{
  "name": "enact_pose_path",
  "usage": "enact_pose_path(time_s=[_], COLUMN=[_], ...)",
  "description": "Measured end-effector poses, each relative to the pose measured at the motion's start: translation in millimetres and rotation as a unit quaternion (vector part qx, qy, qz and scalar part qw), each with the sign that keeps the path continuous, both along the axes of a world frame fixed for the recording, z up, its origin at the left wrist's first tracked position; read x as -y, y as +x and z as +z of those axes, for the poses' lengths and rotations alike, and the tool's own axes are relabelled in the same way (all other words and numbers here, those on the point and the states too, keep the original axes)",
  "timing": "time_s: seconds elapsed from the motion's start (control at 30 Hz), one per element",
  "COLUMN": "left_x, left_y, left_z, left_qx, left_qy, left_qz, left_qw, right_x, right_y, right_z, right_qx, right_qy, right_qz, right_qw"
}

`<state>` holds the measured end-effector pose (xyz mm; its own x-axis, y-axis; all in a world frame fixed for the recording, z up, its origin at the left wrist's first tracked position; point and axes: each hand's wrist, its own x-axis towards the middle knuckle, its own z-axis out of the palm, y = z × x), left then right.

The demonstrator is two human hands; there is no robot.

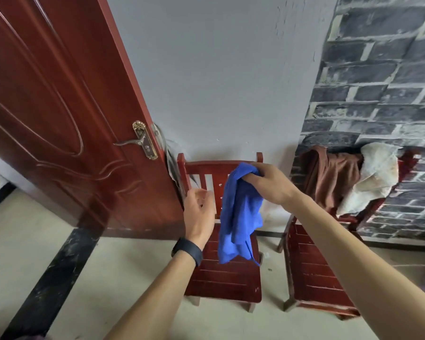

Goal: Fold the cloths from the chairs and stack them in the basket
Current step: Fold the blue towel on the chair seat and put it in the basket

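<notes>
- Right hand (pixel 270 185) grip clamped on bunched blue cloth (pixel 238 214); left hand (pixel 199 214) spread apart, empty.
- Risk: cloth hangs crumpled, so corners may be missed, skewing the fold.

Only one view is given, taken from a camera worn on the person's head, so no part of the scene is shared with a second view. The room is looked at forward and down, with both arms reaching in from the bottom edge. The red chair (pixel 227 276) is seen close up from above, and the grey wall (pixel 221 74) is seen straight ahead.
</notes>
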<state>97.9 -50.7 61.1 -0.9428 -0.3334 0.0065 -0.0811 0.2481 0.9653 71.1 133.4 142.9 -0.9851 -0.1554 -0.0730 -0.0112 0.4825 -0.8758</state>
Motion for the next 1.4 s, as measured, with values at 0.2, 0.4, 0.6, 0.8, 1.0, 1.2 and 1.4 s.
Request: enact_pose_path(time_s=[0.2, 0.4, 0.6, 0.8, 1.0, 1.2, 1.4], left_x=[16.0, 37.4, 45.7, 40.4, 45.7, 81.4, 66.0], left_y=[2.1, 4.8, 15.3, 17.9, 6.8, -29.6, -45.6], left_z=[-49.0, -49.1, -65.9, -74.2, -53.2, 10.8, 58.2], left_qx=[0.333, 0.405, 0.49, 0.488, 0.389, 0.233, 0.172], left_qy=[0.218, 0.176, 0.166, 0.267, 0.179, 0.259, 0.252], left_qz=[-0.047, -0.191, -0.292, -0.307, -0.219, -0.172, -0.164], left_qw=[0.916, 0.876, 0.804, 0.772, 0.877, 0.921, 0.938], right_x=[-1.3, -9.8, -11.0, -6.5, -34.5, -64.9, -46.0], right_y=[34.1, 67.9, 84.1, 98.0, 101.2, 110.1, 101.8], right_z=[-8.0, -17.2, -16.7, -10.2, -23.9, -89.2, -117.7], right_qx=[0.022, 0.06, 0.089, 0.132, 0.099, 0.073, 0.044], right_qy=[-0.113, -0.234, -0.275, -0.275, -0.081, 0.23, 0.207], right_qz=[0.011, 0.047, 0.047, 0.086, 0.003, -0.126, -0.221], right_qw=[0.993, 0.969, 0.956, 0.948, 0.992, 0.962, 0.952])
